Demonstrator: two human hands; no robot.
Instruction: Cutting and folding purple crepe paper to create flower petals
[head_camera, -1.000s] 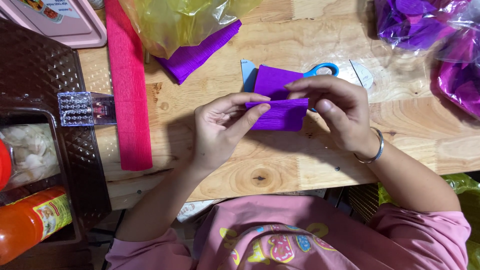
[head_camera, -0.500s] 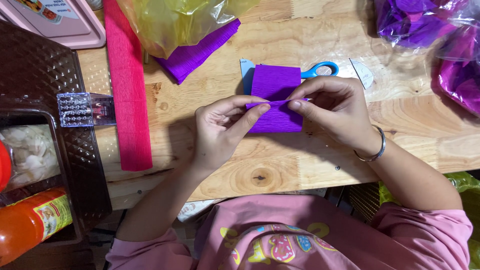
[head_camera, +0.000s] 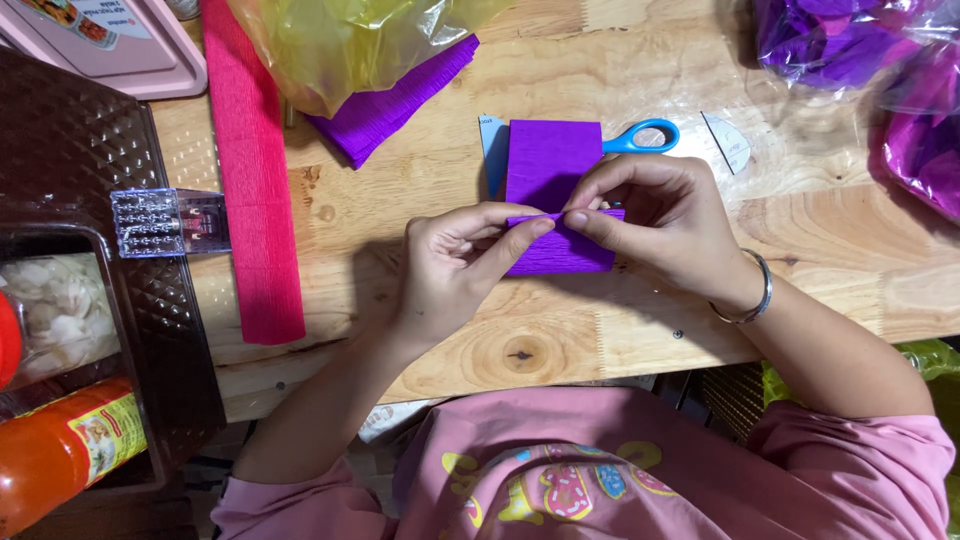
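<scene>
A small purple crepe paper sheet lies on the wooden table in front of me. My left hand and my right hand pinch a raised fold across the sheet's lower part, fingertips meeting near its middle. Blue-handled scissors lie partly under the sheet at its far side.
A long pink crepe paper roll lies at the left. A folded purple crepe piece sits under a yellow plastic bag. Purple bags are at the far right. A dark basket holds an orange bottle; a clear plastic box rests on its edge.
The sheet has been turned and smoothed flatter on the table. Both hands have shifted slightly and now pinch one thin fold across it.
</scene>
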